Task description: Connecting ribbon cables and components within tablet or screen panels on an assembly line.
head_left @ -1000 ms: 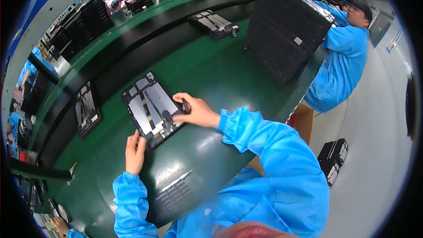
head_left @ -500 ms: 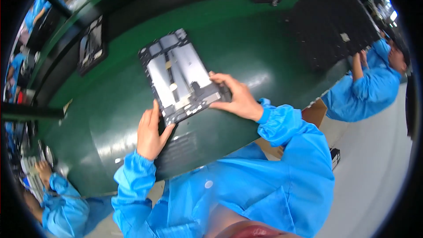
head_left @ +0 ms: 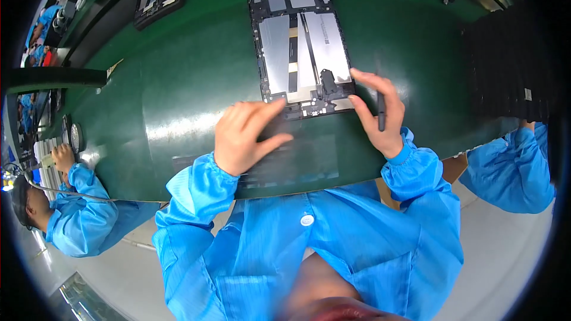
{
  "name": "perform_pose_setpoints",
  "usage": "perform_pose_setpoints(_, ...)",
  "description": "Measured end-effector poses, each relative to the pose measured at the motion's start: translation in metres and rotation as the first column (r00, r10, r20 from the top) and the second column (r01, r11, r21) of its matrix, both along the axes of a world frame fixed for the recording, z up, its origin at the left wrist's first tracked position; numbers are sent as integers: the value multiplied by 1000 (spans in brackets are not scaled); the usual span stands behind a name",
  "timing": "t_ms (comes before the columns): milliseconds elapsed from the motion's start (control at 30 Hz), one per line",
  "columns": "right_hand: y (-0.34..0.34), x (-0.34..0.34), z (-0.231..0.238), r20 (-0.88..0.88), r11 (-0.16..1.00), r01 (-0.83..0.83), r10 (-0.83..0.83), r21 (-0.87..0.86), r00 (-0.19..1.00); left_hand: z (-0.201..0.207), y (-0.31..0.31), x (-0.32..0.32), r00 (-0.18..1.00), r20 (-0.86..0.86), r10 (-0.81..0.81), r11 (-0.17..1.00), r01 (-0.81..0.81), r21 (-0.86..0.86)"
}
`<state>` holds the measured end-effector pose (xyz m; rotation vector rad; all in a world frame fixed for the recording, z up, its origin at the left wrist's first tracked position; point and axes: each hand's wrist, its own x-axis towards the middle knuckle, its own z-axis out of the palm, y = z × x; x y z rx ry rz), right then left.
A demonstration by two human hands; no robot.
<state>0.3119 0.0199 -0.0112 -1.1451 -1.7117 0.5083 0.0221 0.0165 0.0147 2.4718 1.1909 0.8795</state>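
Bright blue smock, elastic-cuffed long sleeves, white snap button; hands bare.

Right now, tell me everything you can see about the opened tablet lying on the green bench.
The opened tablet lies flat on the green bench, back cover off, long side running away from the person. A black frame surrounds two silvery metal panels split by a dark central strip with a pale ribbon. Small boards sit along the far and near ends. The left hand touches its near left corner; the right hand, holding a thin dark tool, touches its near right corner.
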Motion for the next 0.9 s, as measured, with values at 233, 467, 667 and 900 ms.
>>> perform_pose_setpoints(233,1,-49,25,235,942,-316,335,-117,912,-5,-9,14,990,37,-138,982,132,135)
perform_pose_setpoints(467,10,-61,22,-5,866,-467,474,-176,881,-6,-10,14,956,284,73,988,-31,-153)
perform_pose_setpoints(667,12,-70,19,-34,885,-445,444,-135,895,-4,-13,13,938,310,155,949,-55,-309)
perform_pose_setpoints(900,17,-68,19,-65,866,-472,468,-164,881,-8,-7,9,925,344,164,930,-28,-367)
